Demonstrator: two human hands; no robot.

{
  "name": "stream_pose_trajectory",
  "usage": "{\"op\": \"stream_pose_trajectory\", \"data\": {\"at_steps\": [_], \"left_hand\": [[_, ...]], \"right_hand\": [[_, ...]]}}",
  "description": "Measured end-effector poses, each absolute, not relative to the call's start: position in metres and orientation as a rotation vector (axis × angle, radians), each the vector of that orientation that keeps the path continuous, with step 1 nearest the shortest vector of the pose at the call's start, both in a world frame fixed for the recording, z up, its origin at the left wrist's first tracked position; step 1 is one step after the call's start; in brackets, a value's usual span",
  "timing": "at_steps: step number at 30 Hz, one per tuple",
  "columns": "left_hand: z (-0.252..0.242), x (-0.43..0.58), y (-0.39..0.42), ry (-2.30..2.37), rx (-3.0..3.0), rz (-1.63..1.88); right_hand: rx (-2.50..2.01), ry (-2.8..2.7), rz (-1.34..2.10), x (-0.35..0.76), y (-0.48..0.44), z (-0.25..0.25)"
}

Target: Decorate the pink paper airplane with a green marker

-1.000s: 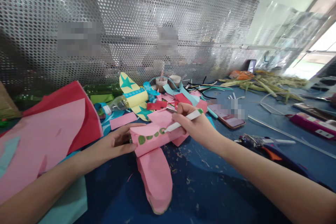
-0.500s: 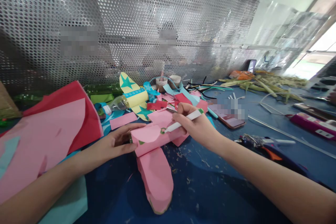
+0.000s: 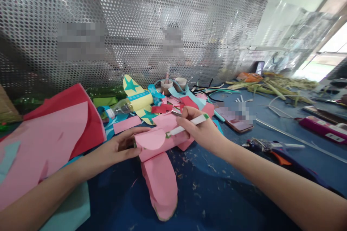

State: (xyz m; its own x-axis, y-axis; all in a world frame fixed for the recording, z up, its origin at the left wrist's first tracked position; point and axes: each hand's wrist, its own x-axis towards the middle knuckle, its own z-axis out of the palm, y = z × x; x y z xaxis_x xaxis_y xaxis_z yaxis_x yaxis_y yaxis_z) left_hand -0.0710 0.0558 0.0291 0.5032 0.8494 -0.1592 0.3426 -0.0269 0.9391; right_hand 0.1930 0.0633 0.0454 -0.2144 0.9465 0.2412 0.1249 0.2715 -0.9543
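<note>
Paper sheets: a large pink paper sheet [image 3: 40, 140] fills the left of the frame and lies over a red paper sheet [image 3: 81, 104]. A teal paper piece [image 3: 72, 211] sits in the lower left corner.
Left hand: the left hand [image 3: 119, 146], left of centre, clasps the left end of the model, with the thumb above and the nearly straight fingers close together below.
Model: the pink paper plane model [image 3: 157, 140] lies at the centre on the blue table [image 3: 217, 195]. It has a rolled tube body, and one rounded wing points toward the bottom edge.
Bottle: behind the model, a clear plastic bottle wrapped in yellow paper with teal stars [image 3: 135, 103] lies on its side. Nothing can be made out inside the bare neck.
Cups: two small round cups [image 3: 173, 83] stand by the perforated metal screen [image 3: 162, 25] at upper centre. A thin stick rises from the left one, and the rest of their contents cannot be told.
Scraps: pink, red and teal paper offcuts [image 3: 187, 101] lie between the cups and the model.
Marker: the white marker with a green tip [image 3: 187, 125] slants down to the left, its lower end touching the top of the tube.
Right hand: the right hand [image 3: 202, 131], just right of centre, pinches the marker between thumb and curled fingers.
Phone: a flat phone [image 3: 235, 120] lies just right of that hand.
Right side: a pile of dried straw-coloured leaves [image 3: 279, 86] lies at the upper right, and a magenta box [image 3: 322, 128] lies near the right edge.
</note>
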Motion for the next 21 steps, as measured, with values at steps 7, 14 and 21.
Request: {"op": "stream_pose_trajectory", "data": {"at_steps": [7,14,21], "left_hand": [[0.0345,-0.0672,0.0513,1.073,1.569,0.571],[0.0385,-0.0647,0.0489,1.091,1.568,0.566],[0.0370,-0.0653,0.0490,1.076,1.567,0.594]], "right_hand": [[-1.009,-1.575,1.041,0.1935,0.0649,0.0428],[-1.034,-1.597,1.006,0.1954,0.0656,0.0430],[-1.043,-1.601,1.000,0.1952,0.0649,0.0426]]}}
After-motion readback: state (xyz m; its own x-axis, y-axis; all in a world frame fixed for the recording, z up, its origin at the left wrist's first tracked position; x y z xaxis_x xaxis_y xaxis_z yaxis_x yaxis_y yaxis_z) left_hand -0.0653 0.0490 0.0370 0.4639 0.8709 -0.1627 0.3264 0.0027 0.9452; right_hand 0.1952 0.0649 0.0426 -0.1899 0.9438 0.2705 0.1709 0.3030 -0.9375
